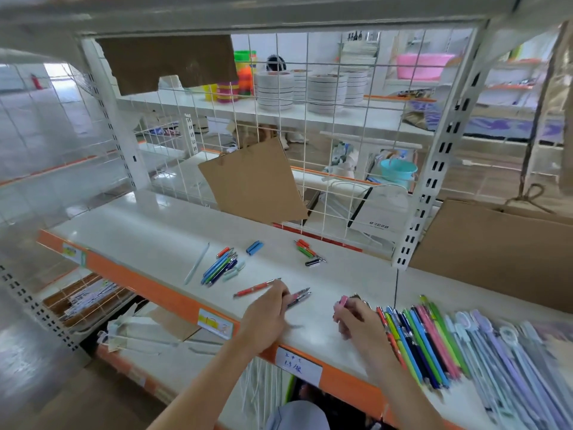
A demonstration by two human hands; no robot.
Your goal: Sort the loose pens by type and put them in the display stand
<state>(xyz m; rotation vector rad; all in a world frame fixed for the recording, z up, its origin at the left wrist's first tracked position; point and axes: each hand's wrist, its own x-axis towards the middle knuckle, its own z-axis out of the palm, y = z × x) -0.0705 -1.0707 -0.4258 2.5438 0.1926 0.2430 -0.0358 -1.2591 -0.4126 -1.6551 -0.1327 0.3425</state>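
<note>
Head camera looked down on a white shelf board with an orange front edge (148, 287), backed by a white wire grid panel (310, 119). A torn sheet of brown cardboard (254, 181) leaned against that grid, and a larger brown cardboard box (496, 252) stood at the right rear of the shelf. A handwritten white price label (299, 366) hung on the orange edge near the wrists. Nothing lay between the hands and the loose pens.

On the shelf, a bundle of blue, green and purple pens (220, 268) lay side by side near the middle, with a pale translucent pen (197, 263) apart to its left. A short blue capped piece (255, 247) rested behind them, and a small cluster of orange, green and black short pens (310, 252) lay further right. A red-orange pen with a silver tip (257, 287) lay just beside the left hand (266, 321), whose fingers curled around a pair of dark pens (299, 297). The right hand (356, 321) pinched a small pink pen (342, 305) between curled fingers. At the right, a row of bright slim pens (421, 339) lay fanned beside pale lilac and blue blurred pens (508, 352).
</note>
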